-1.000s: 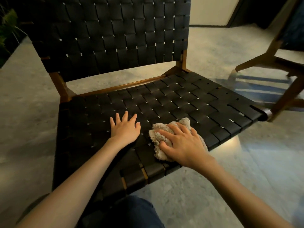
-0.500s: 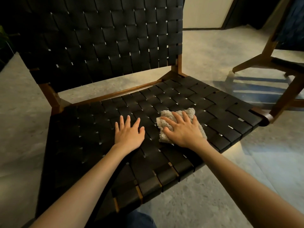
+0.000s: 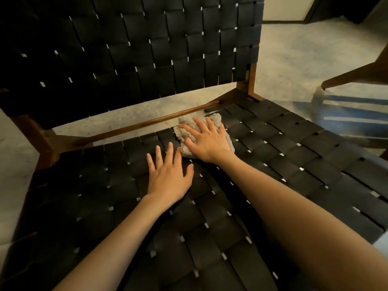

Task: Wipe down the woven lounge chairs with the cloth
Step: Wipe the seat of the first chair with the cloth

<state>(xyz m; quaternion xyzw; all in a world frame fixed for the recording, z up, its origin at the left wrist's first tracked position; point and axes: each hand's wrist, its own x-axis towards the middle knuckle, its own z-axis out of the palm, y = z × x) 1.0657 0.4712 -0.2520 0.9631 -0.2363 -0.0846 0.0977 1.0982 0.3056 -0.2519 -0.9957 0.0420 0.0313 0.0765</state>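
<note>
right hand [image 3: 206, 141]: flat, fingers spread, pressing down on cloth [image 3: 215, 119]
left hand [image 3: 168, 177]: flat, fingers spread, palm on bare straps; at 7 o'clock of the right hand, fingertips just beside the cloth
cloth: beige, fuzzy, bunched; on seat [image 3: 283, 160] near its back edge, 12 o'clock of frame centre, just short of rear rail [image 3: 147, 122]
seat: black woven straps
backrest [image 3: 147, 49]: same weave, 11 o'clock
second chair [image 3: 357, 75]: wooden leg, 3 o'clock, apart
floor [image 3: 294, 51]: grey, speckled

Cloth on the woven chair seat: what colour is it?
Light beige-grey, fluffy cloth; the head view, the only one, shows it.
</note>
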